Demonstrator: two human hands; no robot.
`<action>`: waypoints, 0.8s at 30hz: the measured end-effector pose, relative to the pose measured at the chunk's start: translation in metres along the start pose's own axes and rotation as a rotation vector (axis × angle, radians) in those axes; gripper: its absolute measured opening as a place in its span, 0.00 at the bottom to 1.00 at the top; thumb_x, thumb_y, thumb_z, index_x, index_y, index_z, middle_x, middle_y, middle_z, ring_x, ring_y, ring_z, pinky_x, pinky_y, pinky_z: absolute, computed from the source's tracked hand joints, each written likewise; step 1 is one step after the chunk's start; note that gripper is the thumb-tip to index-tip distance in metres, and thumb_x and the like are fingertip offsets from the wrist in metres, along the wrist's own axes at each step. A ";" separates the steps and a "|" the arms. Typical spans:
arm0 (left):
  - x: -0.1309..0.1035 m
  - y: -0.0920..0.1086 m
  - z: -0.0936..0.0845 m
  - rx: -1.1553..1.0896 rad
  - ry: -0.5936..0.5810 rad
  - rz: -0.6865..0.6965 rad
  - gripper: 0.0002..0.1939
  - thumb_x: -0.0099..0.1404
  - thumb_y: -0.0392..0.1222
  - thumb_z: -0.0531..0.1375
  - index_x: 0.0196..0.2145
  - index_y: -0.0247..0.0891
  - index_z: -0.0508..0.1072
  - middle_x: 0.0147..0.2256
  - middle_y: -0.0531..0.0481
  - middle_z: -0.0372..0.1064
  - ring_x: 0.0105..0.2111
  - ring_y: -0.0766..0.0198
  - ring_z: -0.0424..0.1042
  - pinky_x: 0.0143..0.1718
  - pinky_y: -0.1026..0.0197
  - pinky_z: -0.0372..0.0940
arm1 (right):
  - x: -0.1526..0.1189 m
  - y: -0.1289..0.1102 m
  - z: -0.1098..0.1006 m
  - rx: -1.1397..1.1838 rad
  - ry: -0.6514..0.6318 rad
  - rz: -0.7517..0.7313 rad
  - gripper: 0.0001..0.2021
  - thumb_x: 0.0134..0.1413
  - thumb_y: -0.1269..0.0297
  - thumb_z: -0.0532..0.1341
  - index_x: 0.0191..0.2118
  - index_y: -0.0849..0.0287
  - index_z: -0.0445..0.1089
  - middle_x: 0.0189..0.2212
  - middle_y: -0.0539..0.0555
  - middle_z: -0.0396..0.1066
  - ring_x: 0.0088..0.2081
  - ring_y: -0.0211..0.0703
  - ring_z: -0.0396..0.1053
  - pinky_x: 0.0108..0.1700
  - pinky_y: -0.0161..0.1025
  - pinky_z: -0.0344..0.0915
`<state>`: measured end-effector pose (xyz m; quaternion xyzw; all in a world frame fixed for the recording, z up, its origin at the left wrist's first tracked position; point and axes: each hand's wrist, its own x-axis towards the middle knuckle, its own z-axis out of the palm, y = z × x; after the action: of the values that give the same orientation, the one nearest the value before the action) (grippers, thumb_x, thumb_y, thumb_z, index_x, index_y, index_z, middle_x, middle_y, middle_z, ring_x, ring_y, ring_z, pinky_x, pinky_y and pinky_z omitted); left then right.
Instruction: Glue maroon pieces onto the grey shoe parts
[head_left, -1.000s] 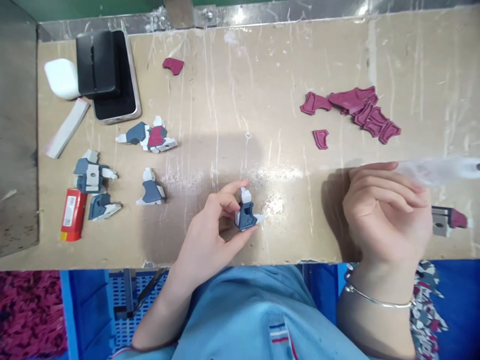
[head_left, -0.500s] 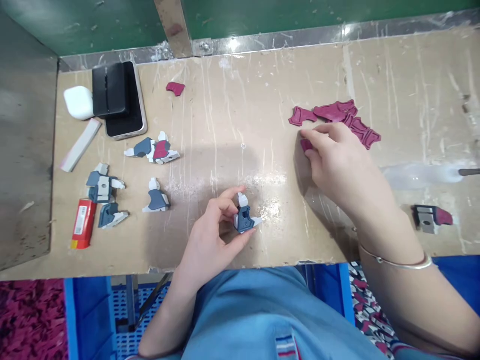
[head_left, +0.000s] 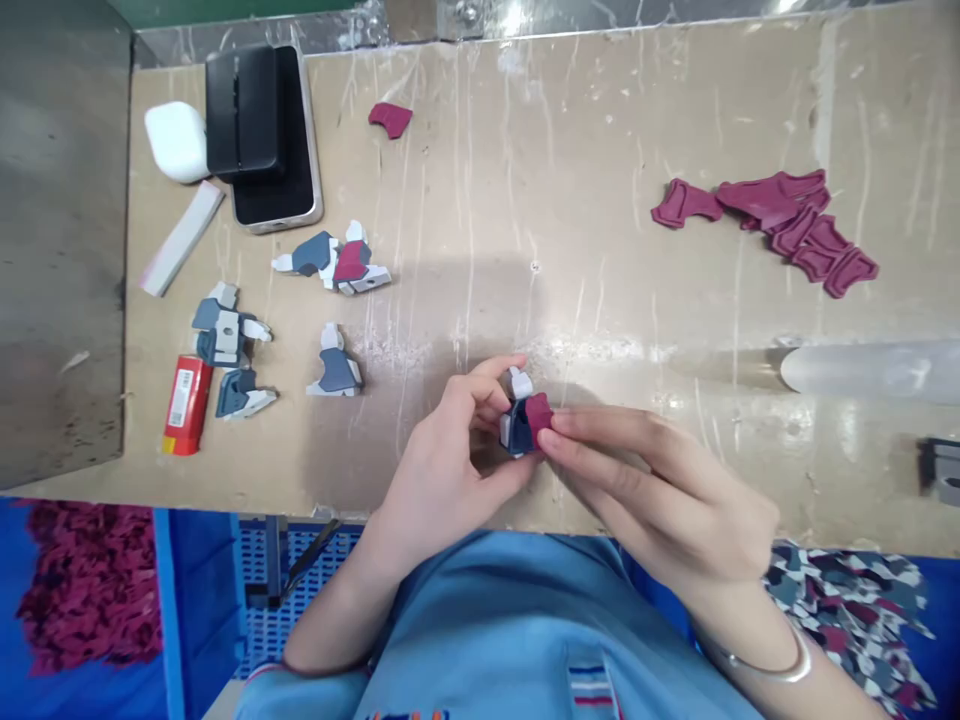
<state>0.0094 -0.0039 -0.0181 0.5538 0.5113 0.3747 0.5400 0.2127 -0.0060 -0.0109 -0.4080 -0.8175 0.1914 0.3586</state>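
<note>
Near the table's front edge, my left hand point(head_left: 457, 450) is closed around a small dark blue and white plastic piece point(head_left: 514, 428). My right hand point(head_left: 667, 490) pinches a maroon plastic piece point(head_left: 538, 415) between thumb and fingers, against the right side of the blue one. How far the two parts fit together is hidden by the fingertips. Several blue and white pieces point(head_left: 336, 370) lie to the left, one group of them bearing a maroon part point(head_left: 352, 260). A pile of maroon pieces point(head_left: 772, 200) rests at the back right, and a single maroon piece point(head_left: 391, 119) at the back left.
A phone point(head_left: 274, 205) with a black case point(head_left: 244, 115) on it, a white rounded case point(head_left: 175, 141), a pale strip point(head_left: 182, 238) and a red box point(head_left: 187, 405) stand at the left. A translucent tube point(head_left: 870, 372) lies at right. Blue bins point(head_left: 202, 610) of parts sit below the table.
My right hand has come from the maroon pile to my left hand, bringing a maroon piece against the blue one. The camera view has shifted downward and to the left.
</note>
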 end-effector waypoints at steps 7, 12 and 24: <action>-0.002 -0.003 0.000 0.038 0.001 0.031 0.18 0.66 0.28 0.67 0.45 0.45 0.64 0.66 0.45 0.75 0.43 0.65 0.84 0.41 0.62 0.77 | -0.007 0.002 0.015 0.145 0.071 0.002 0.27 0.63 0.84 0.69 0.63 0.56 0.78 0.48 0.56 0.84 0.53 0.51 0.84 0.54 0.45 0.87; -0.003 -0.002 0.001 0.028 0.013 0.059 0.16 0.67 0.26 0.66 0.44 0.44 0.66 0.66 0.40 0.75 0.42 0.64 0.84 0.39 0.63 0.75 | -0.002 0.002 0.019 0.198 0.103 0.039 0.17 0.63 0.83 0.69 0.52 0.56 0.81 0.43 0.55 0.84 0.48 0.49 0.85 0.51 0.46 0.87; -0.007 0.010 -0.008 -0.515 -0.016 -0.094 0.14 0.70 0.31 0.73 0.43 0.44 0.72 0.65 0.48 0.76 0.47 0.70 0.84 0.47 0.70 0.77 | 0.001 -0.002 0.017 0.320 0.101 0.034 0.15 0.65 0.83 0.65 0.50 0.58 0.79 0.44 0.56 0.85 0.48 0.47 0.84 0.50 0.44 0.85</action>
<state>0.0016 -0.0077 -0.0057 0.3766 0.4198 0.4625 0.6841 0.1986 -0.0063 -0.0208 -0.3684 -0.7507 0.3044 0.4562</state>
